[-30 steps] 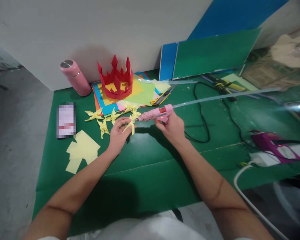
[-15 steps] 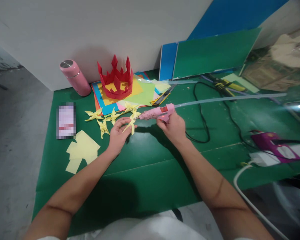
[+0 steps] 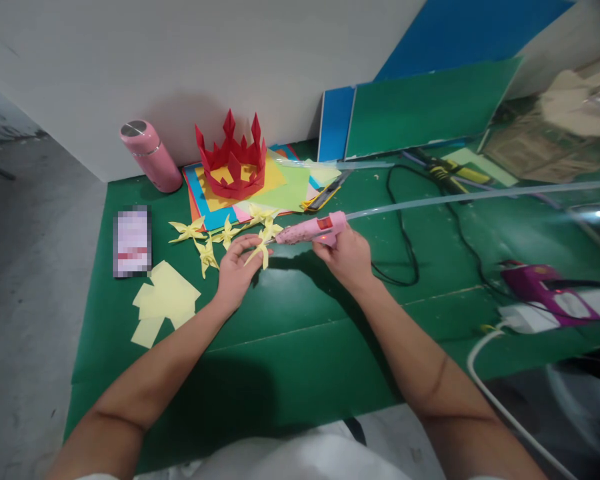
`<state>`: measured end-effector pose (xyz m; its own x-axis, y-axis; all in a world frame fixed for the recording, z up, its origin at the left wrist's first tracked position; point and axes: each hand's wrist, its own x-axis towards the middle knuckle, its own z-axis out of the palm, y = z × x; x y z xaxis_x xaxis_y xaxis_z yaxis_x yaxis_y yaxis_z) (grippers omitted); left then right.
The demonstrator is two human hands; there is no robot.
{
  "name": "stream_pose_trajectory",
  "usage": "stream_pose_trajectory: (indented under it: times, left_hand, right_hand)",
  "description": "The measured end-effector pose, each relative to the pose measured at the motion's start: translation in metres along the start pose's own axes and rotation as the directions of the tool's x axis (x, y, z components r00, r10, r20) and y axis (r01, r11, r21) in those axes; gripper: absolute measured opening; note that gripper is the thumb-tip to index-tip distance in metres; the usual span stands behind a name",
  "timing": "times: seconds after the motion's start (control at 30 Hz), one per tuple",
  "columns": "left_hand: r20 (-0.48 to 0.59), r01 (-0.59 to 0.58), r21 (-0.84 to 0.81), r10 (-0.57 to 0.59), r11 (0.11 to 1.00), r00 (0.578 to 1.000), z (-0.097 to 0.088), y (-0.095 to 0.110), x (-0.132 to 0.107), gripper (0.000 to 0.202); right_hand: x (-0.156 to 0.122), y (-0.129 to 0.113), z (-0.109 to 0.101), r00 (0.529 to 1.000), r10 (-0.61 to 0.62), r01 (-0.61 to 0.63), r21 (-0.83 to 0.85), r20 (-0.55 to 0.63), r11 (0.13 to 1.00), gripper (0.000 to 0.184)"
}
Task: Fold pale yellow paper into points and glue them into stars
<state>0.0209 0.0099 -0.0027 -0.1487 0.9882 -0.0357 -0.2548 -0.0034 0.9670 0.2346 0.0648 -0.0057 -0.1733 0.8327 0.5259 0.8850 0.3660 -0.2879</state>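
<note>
My left hand [image 3: 240,261] pinches a folded yellow paper flower [image 3: 266,244] above the green table. Closed round the handle of a pink hot glue gun [image 3: 307,231] is my right hand [image 3: 347,257]. The gun's nozzle points left and meets the flower near its middle; whether it touches or only hovers is too small to tell. A long clear glue stick [image 3: 430,201] sticks out of the gun's back end. Several more yellow paper flowers [image 3: 207,255] lie just left of and behind my left hand.
A red paper crown [image 3: 236,167] stands on coloured paper sheets [image 3: 295,190], near a utility knife [image 3: 325,197]. Leftward are a pink flask [image 3: 153,157], a blurred-out phone [image 3: 132,240] and yellow paper pieces [image 3: 165,297]. A black cord [image 3: 405,233] and purple power strip [image 3: 550,293] lie right.
The glue gun has tilted slightly, its nozzle a little lower against the flower, and the far end of the glue stick has risen. My left hand has barely moved.
</note>
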Motion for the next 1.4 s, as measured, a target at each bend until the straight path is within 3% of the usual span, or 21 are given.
stream_pose_trajectory:
  times: [0.5, 1.4]
  left_hand:
    - [0.030, -0.019, -0.017, 0.020, 1.000, 0.999, -0.002, -0.001, 0.000, 0.028]
    - [0.042, -0.027, -0.030, 0.028, 0.999, 0.999, -0.001, 0.001, 0.000, 0.026]
  right_hand:
    - [0.000, 0.008, 0.002, 0.998, -0.009, 0.006, -0.044, -0.064, 0.999, 0.019]
    - [0.002, 0.013, 0.000, 0.998, 0.032, -0.033, -0.009, -0.053, 0.999, 0.020]
